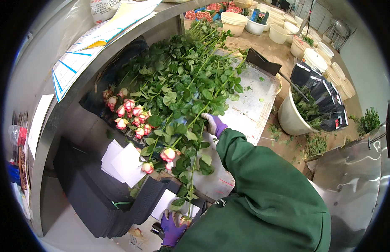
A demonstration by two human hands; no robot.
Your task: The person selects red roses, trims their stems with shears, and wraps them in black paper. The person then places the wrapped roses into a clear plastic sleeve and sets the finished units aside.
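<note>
In a purple glove, my left hand (172, 228) holds the bloom of a pink-and-cream rose (185, 220) low in the view. The rose's long leafy stem (192, 176) runs up from there to my right hand (213, 124), also gloved, whose fingers close around it. Just beside my left hand is a black tool, perhaps a stapler (157, 229), partly hidden. White paper (163, 201) lies under the rose on dark corrugated sheets (149, 195). More roses (131, 113) lie to the left, their leafy stems (182, 75) heaped across the metal table (254, 94).
A stack of black sheets (90, 189) carries white cards (127, 163). Papers (78, 60) lie on a metal shelf (113, 41) above the left side. To the right, a white bucket (292, 116) holds greenery and black sleeves. Several tubs (234, 22) stand on the floor behind.
</note>
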